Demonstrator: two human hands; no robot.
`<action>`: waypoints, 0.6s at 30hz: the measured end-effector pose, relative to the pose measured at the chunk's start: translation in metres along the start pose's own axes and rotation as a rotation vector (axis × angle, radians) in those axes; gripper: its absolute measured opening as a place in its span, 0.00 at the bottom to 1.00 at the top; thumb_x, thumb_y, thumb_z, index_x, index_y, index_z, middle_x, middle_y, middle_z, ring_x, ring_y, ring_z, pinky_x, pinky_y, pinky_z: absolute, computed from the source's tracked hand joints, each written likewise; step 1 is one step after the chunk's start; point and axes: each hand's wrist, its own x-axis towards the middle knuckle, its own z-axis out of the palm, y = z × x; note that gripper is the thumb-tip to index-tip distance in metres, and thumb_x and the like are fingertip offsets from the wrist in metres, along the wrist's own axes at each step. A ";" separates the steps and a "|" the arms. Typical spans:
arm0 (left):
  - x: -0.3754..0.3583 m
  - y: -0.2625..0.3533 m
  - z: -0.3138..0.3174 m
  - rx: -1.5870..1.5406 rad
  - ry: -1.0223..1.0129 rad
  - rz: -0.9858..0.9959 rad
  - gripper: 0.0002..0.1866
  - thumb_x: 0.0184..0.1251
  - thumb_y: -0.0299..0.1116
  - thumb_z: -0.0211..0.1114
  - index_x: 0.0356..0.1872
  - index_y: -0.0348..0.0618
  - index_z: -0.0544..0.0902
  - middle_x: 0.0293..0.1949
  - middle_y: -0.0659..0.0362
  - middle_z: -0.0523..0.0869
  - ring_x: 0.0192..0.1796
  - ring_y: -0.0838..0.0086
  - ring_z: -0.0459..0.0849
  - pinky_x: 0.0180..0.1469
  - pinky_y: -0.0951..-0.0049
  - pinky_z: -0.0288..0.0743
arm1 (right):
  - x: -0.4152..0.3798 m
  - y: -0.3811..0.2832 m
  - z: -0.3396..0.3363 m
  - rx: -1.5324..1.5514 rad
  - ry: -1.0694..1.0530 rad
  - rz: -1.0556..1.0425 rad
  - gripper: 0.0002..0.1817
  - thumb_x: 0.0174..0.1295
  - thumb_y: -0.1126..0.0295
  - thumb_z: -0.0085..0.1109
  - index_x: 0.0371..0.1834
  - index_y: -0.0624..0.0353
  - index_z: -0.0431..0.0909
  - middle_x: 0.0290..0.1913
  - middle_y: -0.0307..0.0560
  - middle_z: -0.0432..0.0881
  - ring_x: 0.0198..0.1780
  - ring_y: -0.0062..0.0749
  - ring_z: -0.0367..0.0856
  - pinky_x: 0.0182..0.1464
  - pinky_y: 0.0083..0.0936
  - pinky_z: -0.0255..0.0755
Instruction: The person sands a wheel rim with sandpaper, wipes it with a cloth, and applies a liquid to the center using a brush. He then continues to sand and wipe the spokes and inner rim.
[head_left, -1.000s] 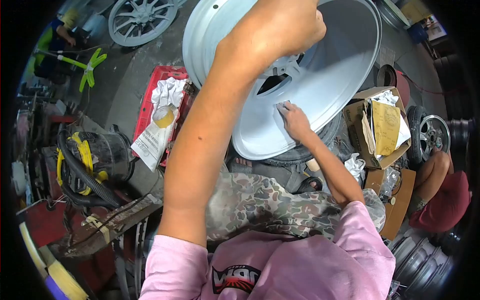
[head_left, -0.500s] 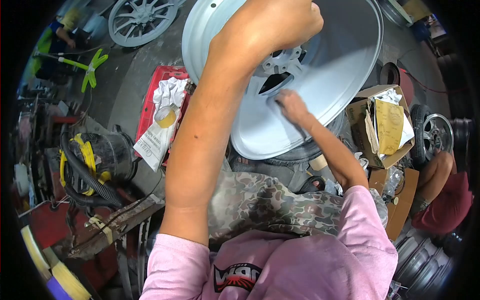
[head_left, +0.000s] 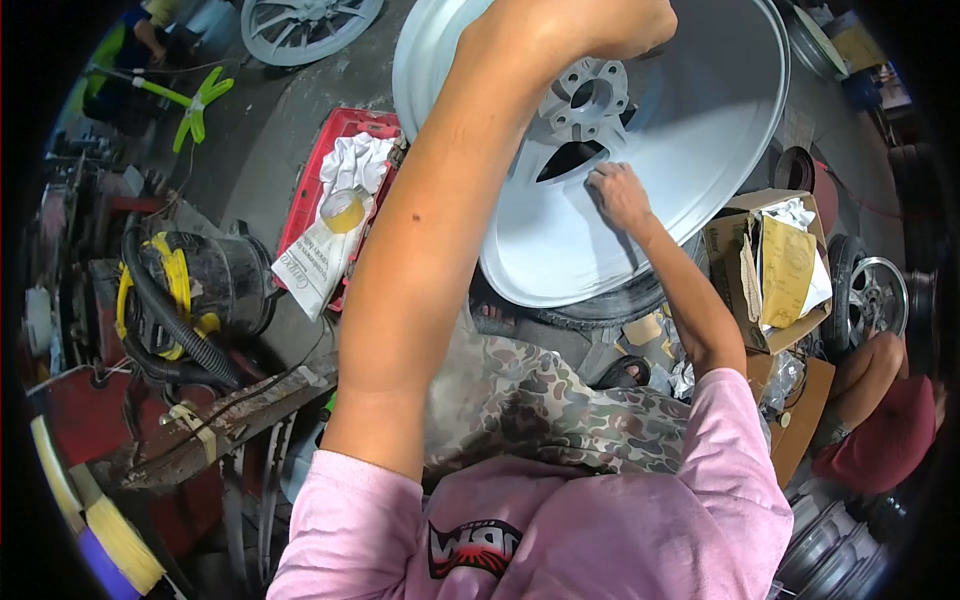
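A large pale grey wheel rim (head_left: 700,130) lies tilted before me, with a bolt-hole hub and dark spoke openings. My right hand (head_left: 622,195) is closed, fingertips bent against the rim's inner face beside a spoke opening. Whatever those fingers may hold is too hidden to make out. Crossing above the hub, my left hand (head_left: 625,25) is at the upper part of the rim. Its fingers curl out of sight and the frame's top edge cuts it off. Under the rim sits a black tire (head_left: 600,312).
To the left are a red crate (head_left: 345,125) with white cloth and a tape roll (head_left: 343,211), and a vacuum cleaner (head_left: 225,285). A cardboard box (head_left: 735,265) with sandpaper sheets (head_left: 787,260) stands at right. Another person (head_left: 880,430) sits beyond it.
My right hand has moved slightly up along the rim's face, closer to the spoke opening. The whole view has shifted a little, and my left arm still reaches across the rim.
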 end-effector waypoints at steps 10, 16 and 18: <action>0.007 -0.002 -0.012 0.026 -0.054 -0.091 0.23 0.56 0.22 0.56 0.55 0.34 0.84 0.48 0.33 0.87 0.55 0.39 0.86 0.58 0.52 0.80 | 0.008 -0.016 -0.007 -0.079 -0.198 0.025 0.11 0.61 0.66 0.64 0.47 0.48 0.87 0.55 0.44 0.86 0.60 0.37 0.82 0.64 0.44 0.67; 0.006 -0.004 -0.007 -0.028 -0.012 -0.018 0.23 0.57 0.22 0.56 0.55 0.36 0.85 0.47 0.34 0.88 0.54 0.40 0.87 0.56 0.52 0.81 | 0.013 0.007 -0.017 -0.056 -0.198 0.033 0.07 0.61 0.65 0.64 0.40 0.49 0.87 0.45 0.43 0.85 0.55 0.37 0.84 0.64 0.42 0.67; 0.004 0.000 -0.012 0.013 -0.038 -0.080 0.23 0.57 0.22 0.56 0.55 0.36 0.85 0.47 0.34 0.88 0.54 0.41 0.87 0.56 0.52 0.81 | 0.012 -0.008 -0.010 -0.078 -0.186 0.043 0.06 0.60 0.65 0.64 0.38 0.49 0.87 0.43 0.43 0.86 0.54 0.37 0.84 0.62 0.42 0.68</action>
